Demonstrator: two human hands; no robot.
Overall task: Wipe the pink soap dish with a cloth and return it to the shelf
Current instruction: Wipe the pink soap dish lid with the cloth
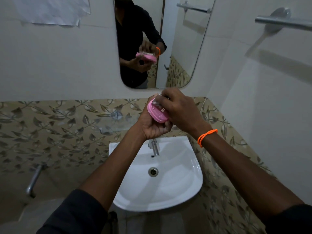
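Observation:
The pink soap dish (157,113) is an oval plastic tray, held tilted above the sink. My left hand (152,126) cups it from below. My right hand (180,108), with an orange bead band at the wrist, presses a small pale cloth (157,102) into the far end of the dish. Most of the cloth is hidden under my fingers. A clear glass shelf (116,124) on metal brackets is fixed to the wall just left of my hands, below the mirror.
A white sink (182,181) with a metal tap (154,147) sits under my arms. A mirror (184,48) hangs above and reflects the hands and dish. Towel bars (283,22) are on the right wall. A second tap (34,179) sticks out low on the left.

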